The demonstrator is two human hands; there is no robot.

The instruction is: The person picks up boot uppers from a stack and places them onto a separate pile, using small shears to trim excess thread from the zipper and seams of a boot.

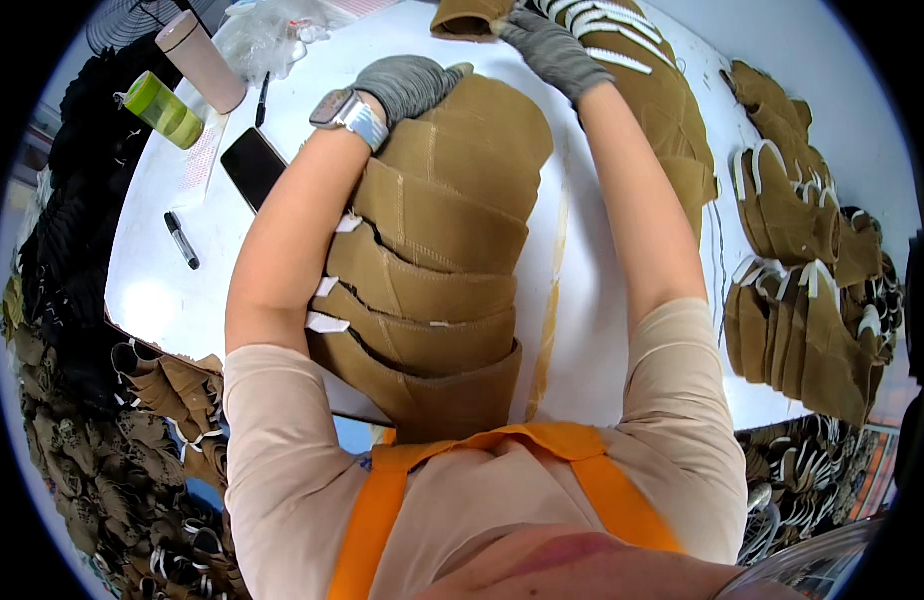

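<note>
Far left, a green-lidded bottle [163, 108] stands by a pink tumbler [200, 60]. Left hand [407, 85], gloved grey, fingers curled flat over the top of the overlapped tan suede pieces [437, 260] at table centre, white tags [325, 322] protruding. Right hand [554, 50], gloved, fingers closed on another tan piece [470, 18].

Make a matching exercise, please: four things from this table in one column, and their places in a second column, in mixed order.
1. phone
2. marker pen
3. left hand
4. green bottle

a. far left corner of the table
b. on the fanned stack of tan pieces
c. beside the left forearm
d. alone near the left edge

Pairs: 1-c, 2-d, 3-b, 4-a
</note>
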